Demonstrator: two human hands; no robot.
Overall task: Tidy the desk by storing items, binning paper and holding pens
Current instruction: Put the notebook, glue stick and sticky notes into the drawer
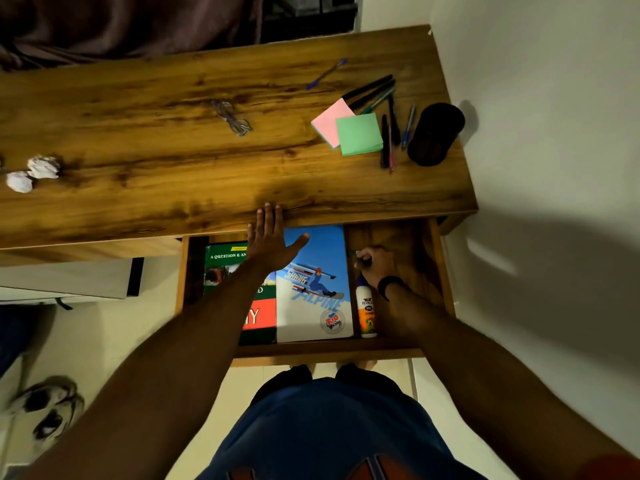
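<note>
Two hands work at the open drawer (440, 271). With fingers straight, the left hand (268, 237) rests flat on the tabletop's (173, 140) near edge. Inside the drawer, the right hand (375, 266) has its fingers curled around the top of a glue bottle (366, 311) lying beside a skiing notebook (315, 285) and a green book (221, 268). Pens (388, 140), sticky notes (358, 133) and a black pen holder (435, 133) sit at the tabletop's right end; crumpled paper balls (43, 167) lie at its left edge.

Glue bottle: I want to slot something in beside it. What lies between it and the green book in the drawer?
Head view: the blue skiing notebook lies flat between the green book and the glue bottle.
</note>
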